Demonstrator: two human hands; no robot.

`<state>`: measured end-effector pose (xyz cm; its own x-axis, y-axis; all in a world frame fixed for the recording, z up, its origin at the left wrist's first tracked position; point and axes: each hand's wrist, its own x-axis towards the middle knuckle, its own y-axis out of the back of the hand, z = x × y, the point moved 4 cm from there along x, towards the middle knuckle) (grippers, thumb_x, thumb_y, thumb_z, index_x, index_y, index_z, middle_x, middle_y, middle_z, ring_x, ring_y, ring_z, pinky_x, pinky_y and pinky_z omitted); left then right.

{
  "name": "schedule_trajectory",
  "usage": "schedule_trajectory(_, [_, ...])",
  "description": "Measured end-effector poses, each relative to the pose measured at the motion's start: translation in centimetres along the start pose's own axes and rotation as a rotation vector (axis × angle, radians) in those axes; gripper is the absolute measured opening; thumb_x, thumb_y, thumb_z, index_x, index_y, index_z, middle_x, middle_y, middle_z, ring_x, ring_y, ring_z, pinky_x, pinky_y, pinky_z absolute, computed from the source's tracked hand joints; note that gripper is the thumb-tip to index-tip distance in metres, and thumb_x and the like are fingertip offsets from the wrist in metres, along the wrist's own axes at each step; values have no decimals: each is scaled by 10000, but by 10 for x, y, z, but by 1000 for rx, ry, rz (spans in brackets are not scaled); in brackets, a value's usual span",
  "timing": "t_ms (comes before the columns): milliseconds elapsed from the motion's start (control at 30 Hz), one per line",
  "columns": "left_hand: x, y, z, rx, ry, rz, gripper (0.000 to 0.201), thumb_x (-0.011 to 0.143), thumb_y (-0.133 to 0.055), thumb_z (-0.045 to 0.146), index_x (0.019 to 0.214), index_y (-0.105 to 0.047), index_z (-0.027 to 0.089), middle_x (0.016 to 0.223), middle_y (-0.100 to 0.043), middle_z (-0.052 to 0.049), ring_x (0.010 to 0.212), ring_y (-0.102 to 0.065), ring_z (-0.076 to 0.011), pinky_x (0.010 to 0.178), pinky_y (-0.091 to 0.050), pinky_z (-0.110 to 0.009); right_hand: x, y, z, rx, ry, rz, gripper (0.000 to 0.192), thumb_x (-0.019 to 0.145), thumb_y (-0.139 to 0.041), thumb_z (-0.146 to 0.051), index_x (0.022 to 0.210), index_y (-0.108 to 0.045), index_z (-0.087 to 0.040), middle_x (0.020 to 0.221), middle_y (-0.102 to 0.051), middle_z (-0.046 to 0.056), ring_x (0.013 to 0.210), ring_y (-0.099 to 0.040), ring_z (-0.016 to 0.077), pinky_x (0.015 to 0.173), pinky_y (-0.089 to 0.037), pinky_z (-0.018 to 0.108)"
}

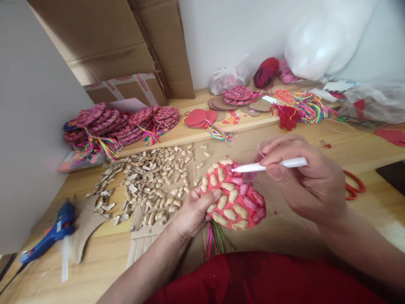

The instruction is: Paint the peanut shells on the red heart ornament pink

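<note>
My left hand point(193, 211) grips the left edge of a round red disc point(234, 198) covered with glued peanut shells, some plain, some coloured pink. A tassel of coloured threads point(215, 240) hangs below the disc. My right hand point(303, 181) holds a thin white brush handle point(272, 165) whose tip touches the pink shells near the disc's top. A small pink cup point(261, 148) sits partly hidden behind my right fingers.
Loose peanut shells point(152, 181) lie on cardboard to the left. A blue glue gun point(50, 232) rests at far left. Finished pink discs with tassels point(117, 124) are stacked behind. Red scissors point(354, 185) lie right; cardboard boxes point(126, 50) and plastic bags point(332, 38) stand at the back.
</note>
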<state>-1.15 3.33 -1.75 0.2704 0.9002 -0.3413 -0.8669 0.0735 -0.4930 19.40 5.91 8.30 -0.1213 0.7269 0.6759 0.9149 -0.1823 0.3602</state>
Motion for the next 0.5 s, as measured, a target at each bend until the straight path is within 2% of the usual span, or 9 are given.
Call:
schedule_trajectory(133, [0, 1, 0, -9, 6, 4, 509, 685, -876, 461, 542, -477, 178, 398, -411, 87, 327, -244, -21, 352, -165, -178, 1, 2, -3, 13, 0, 17, 66, 885, -661, -243, 900, -676, -306, 856, -670, 16, 916, -674, 251, 871, -563, 489])
schedule_trajectory(500, [2, 0, -1, -11, -3, -11, 489, 711, -863, 460, 562, -494, 175, 424, -425, 84, 337, -248, -23, 365, -156, -187, -2, 3, -2, -88, 58, -88, 138, 857, -683, -209, 966, -689, -294, 867, -698, 18, 1000, -647, 263, 916, -539, 489])
